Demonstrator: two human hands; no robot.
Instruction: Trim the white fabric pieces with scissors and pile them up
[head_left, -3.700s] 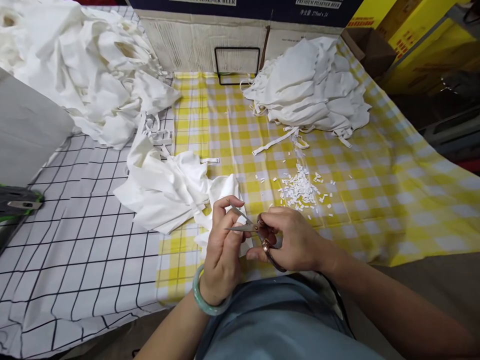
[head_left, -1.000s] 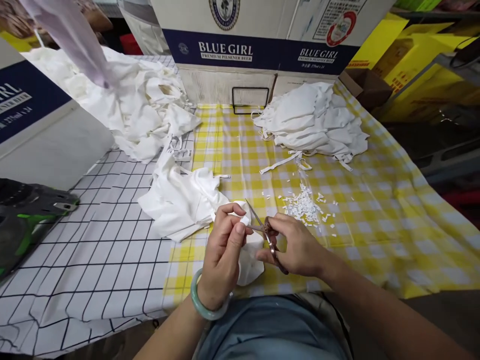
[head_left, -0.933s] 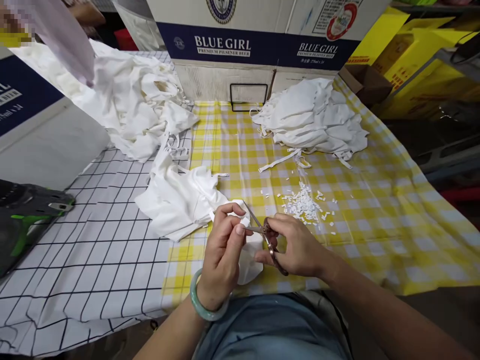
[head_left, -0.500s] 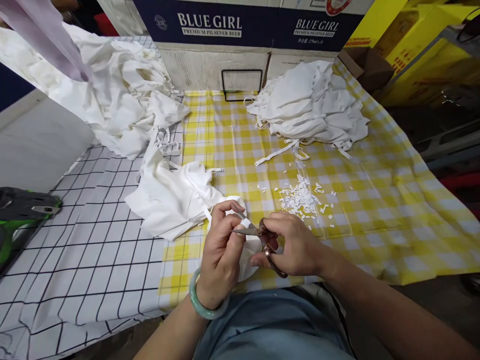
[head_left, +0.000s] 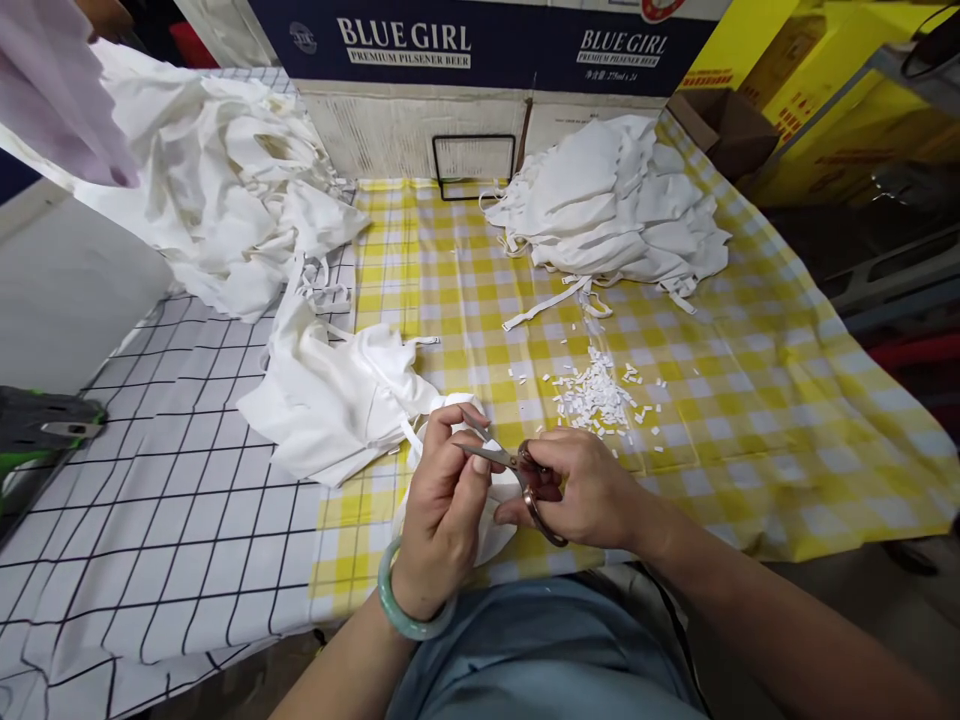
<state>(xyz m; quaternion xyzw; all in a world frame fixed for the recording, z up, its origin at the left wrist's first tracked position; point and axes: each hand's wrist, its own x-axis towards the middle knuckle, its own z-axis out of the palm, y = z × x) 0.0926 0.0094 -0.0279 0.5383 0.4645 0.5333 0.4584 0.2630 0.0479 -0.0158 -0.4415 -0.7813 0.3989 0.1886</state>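
Observation:
My left hand (head_left: 442,525), with a green bangle at the wrist, is closed on part of a white strappy garment (head_left: 337,400). The garment trails away to the left over the tablecloth, and some of it hangs down between my hands. My right hand (head_left: 596,490) has its fingers through the handles of a pair of scissors (head_left: 514,462). Their blades are parted and point left, right at the left fingertips. Whatever fabric lies between the blades is mostly hidden by my fingers. Small white snippets (head_left: 596,395) lie scattered just beyond the right hand.
White garments are heaped at the back left (head_left: 225,190), and a neater white stack (head_left: 615,205) stands at the back right. Behind are a beer carton (head_left: 405,120) and a black wire stand (head_left: 474,192). A lilac sleeve (head_left: 67,90) shows at upper left. Checked tablecloth (head_left: 750,430) covers the table.
The scissor blades have spread wider at the left fingertips. The white piece seen between them before no longer shows there. The view has shifted slightly; the lilac sleeve has moved left.

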